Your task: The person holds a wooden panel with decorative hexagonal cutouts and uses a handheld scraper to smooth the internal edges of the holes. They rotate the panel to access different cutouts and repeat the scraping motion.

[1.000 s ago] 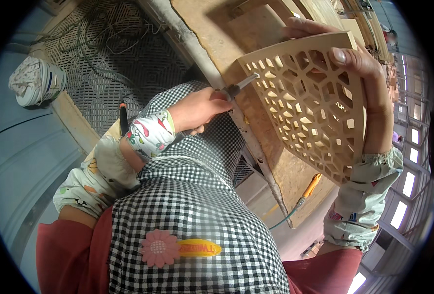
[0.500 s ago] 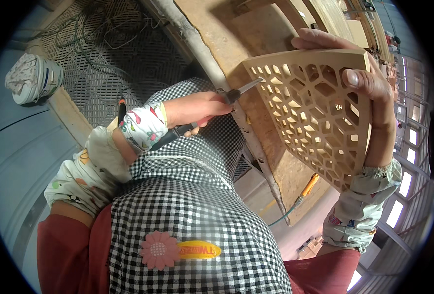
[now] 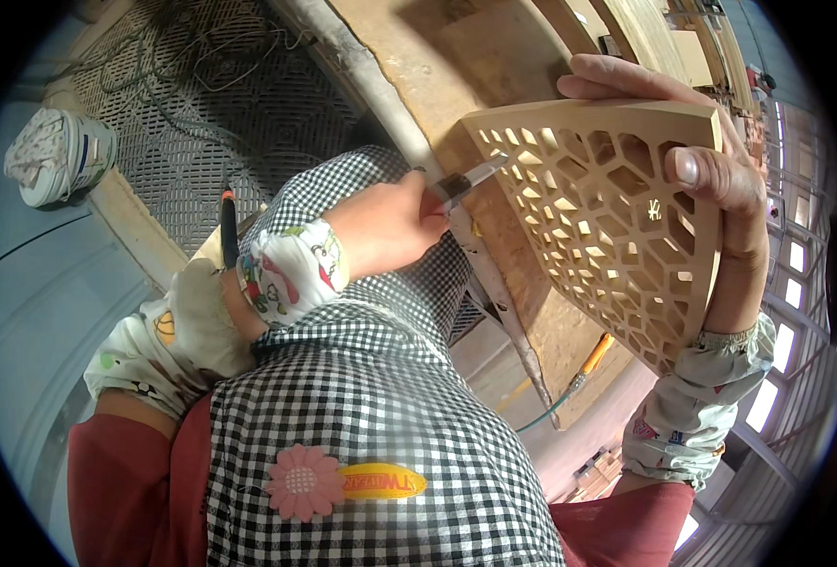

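A pale wooden panel cut through with many polygonal openings stands tilted over the workbench. My right hand is closed on its far right corner, thumb on the near face and fingers over the top edge. In my closed left hand is a knife with a narrow metal blade and dark handle. Its tip reaches the small openings near the panel's left edge; whether it touches the wood I cannot tell. Most of the handle is hidden inside the fist.
An orange-handled tool with a teal hose lies at the bench's near end. Beside my left forearm is a black handle with an orange end. A white bucket stands at far left, near cables on the mat. Wooden pieces sit at the back.
My left hand has rolled over and shifted slightly, so its back now shows and the long dark handle is covered. The blade has turned a little. The panel has barely moved.
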Available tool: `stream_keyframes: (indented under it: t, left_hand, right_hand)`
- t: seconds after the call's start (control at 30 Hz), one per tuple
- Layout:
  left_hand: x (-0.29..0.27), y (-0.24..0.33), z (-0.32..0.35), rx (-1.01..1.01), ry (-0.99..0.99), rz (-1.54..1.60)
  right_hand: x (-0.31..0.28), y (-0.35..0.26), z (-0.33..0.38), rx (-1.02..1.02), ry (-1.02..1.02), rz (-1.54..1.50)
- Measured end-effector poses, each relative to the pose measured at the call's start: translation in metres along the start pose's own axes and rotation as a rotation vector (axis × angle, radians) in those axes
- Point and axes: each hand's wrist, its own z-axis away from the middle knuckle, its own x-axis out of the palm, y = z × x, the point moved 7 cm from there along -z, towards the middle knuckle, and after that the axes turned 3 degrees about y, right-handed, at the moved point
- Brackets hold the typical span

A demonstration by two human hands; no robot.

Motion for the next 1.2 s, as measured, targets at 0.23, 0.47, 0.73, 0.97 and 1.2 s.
stream_keyframes:
  t: [0.23, 0.47, 0.73, 0.97, 1.2]
  left_hand:
    - [0.006, -0.001, 0.003, 0.049, 0.066, 0.015]
    - [0.001, 0.008, -0.009, 0.088, 0.095, -0.076]
    - [-0.017, -0.004, 0.034, 0.018, 0.107, -0.254]
    - [-0.014, 0.029, 0.047, 0.165, 0.256, -0.397]
    - [-0.006, 0.048, 0.027, 0.212, 0.427, -0.542]
  right_hand:
    - [-0.003, 0.003, 0.002, 0.03, 0.006, -0.038]
    - [-0.002, -0.001, 0.007, -0.013, 0.021, -0.051]
    - [-0.006, 0.005, 0.01, -0.089, 0.088, -0.087]
    - [-0.03, 0.016, -0.004, -0.106, -0.009, -0.076]
    - [-0.042, 0.022, 0.002, -0.084, -0.029, -0.041]
